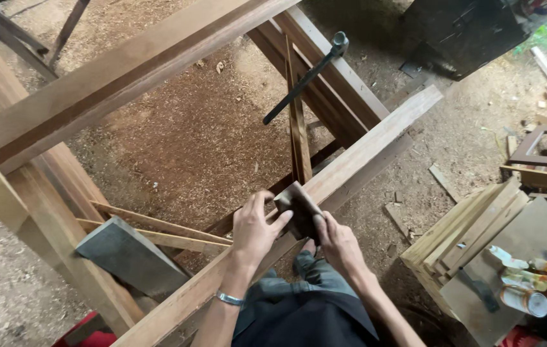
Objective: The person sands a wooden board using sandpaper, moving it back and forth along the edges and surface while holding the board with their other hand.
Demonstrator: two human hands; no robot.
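Observation:
Both of my hands press a small dark sanding block (296, 204) onto a long wooden rail (376, 144) that runs diagonally from lower left to upper right. My left hand (254, 228), a metal bracelet on its wrist, grips the block's left side with the thumb on top. The right side is held by my right hand (336, 242). The rail belongs to a large wooden frame (126, 71). My dark trousers and a foot show below the rail.
A black metal bar clamp (305, 77) leans on the frame's far rails. Sawdust covers the ground. A grey slab (129, 256) lies at lower left. At right stands a stack of wooden slats (472, 225) and a board with bottles and tubes (533, 279).

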